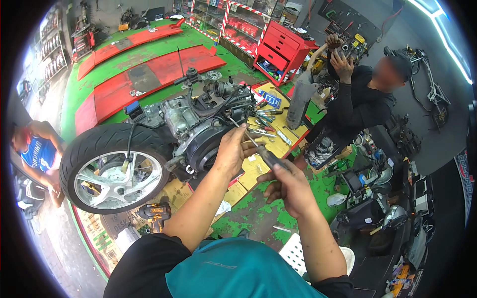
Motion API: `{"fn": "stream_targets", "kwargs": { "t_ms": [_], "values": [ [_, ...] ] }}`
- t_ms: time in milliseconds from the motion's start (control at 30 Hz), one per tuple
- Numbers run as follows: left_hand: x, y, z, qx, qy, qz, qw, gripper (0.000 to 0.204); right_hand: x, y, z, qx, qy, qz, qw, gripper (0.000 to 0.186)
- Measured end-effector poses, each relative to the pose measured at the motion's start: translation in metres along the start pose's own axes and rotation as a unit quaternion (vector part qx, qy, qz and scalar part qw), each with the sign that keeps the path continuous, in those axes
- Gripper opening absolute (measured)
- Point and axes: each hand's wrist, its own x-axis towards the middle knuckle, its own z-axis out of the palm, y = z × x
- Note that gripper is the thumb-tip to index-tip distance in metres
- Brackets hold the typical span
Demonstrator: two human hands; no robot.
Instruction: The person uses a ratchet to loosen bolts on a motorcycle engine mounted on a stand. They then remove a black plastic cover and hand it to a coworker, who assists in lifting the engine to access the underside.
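Observation:
My right hand (pixel 289 187) holds a screwdriver (pixel 271 158) by its dark handle, thumb along the handle and fingers loosely curled. The thin metal shaft slants up and left toward the engine (pixel 184 116). My left hand (pixel 232 150) is closed about the shaft, its thumb and fingertips pinching it close to the engine's right side. Where the tip ends among the engine parts is hard to make out. The engine lies beside a wheel (pixel 117 174) with a black tyre and silver spokes. A round dark cover (pixel 203 150) on the engine is partly hidden by my left forearm.
Several hand tools (pixel 266 119) lie on the yellow board beyond my hands. A cordless impact driver (pixel 155 213) rests left of my forearm. At right, another person (pixel 360 99) handles a grey exhaust muffler (pixel 301 97). A red tool cabinet (pixel 280 49) and red ramps (pixel 154 74) stand behind.

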Motion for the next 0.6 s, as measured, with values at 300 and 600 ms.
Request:
{"fn": "stream_targets", "kwargs": {
  "t_ms": [300,600],
  "values": [
    [0.005,0.009,-0.010,0.023,-0.060,-0.006,0.998,0.046,-0.003,0.004,-0.007,0.148,-0.025,0.027,0.988,0.066],
    [-0.012,0.028,-0.019,0.367,0.064,0.082,0.925,0.042,0.009,0.013,-0.002,-0.093,0.053,-0.104,0.989,0.046]
  ]
}}
